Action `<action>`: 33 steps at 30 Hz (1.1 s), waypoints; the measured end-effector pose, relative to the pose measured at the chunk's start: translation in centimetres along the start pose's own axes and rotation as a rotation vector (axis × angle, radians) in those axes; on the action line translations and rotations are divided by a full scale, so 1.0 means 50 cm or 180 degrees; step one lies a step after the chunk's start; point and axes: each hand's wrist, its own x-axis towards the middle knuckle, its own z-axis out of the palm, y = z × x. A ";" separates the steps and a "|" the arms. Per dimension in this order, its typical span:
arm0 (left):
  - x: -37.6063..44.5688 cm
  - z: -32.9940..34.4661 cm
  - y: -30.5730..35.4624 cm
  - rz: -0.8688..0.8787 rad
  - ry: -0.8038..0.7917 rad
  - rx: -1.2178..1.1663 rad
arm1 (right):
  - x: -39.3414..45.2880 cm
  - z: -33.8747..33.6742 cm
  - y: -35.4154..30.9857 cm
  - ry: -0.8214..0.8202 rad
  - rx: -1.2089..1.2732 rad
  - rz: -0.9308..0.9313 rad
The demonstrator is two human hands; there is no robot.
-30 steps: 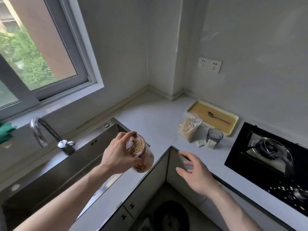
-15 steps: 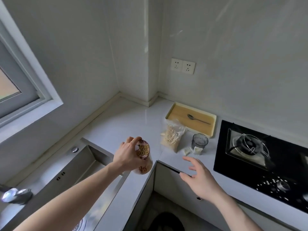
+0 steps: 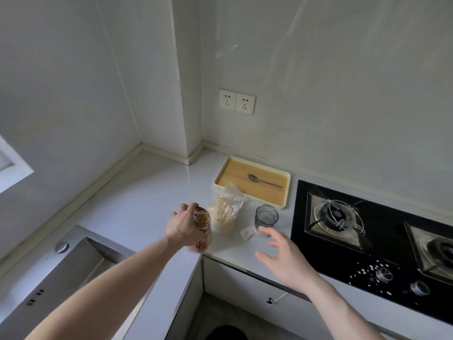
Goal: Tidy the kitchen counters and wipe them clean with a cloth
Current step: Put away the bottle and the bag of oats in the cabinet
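Your left hand has its fingers wrapped round the top of a printed cup, holding it above the white counter right at the inside corner, just beside a clear bag of pale flakes. Your right hand hovers over the counter edge with fingers spread and loose, holding nothing, its fingertips close to a small white packet and a grey glass tumbler. Behind those, against the wall, there's a yellow tray with a spoon lying in it. On your right sits the black gas hob; on your left, the steel sink is set into the counter. Two wall sockets sit above the tray. No cloth shows in this view.
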 end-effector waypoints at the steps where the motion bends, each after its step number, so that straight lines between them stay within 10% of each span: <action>1: 0.009 0.005 0.008 -0.0019 -0.0018 -0.0010 | 0.004 -0.011 0.006 0.0007 -0.0017 -0.0009; 33: 0.095 -0.090 0.072 0.0729 -0.0141 0.0421 | 0.065 -0.108 -0.026 0.0215 -0.0026 -0.0294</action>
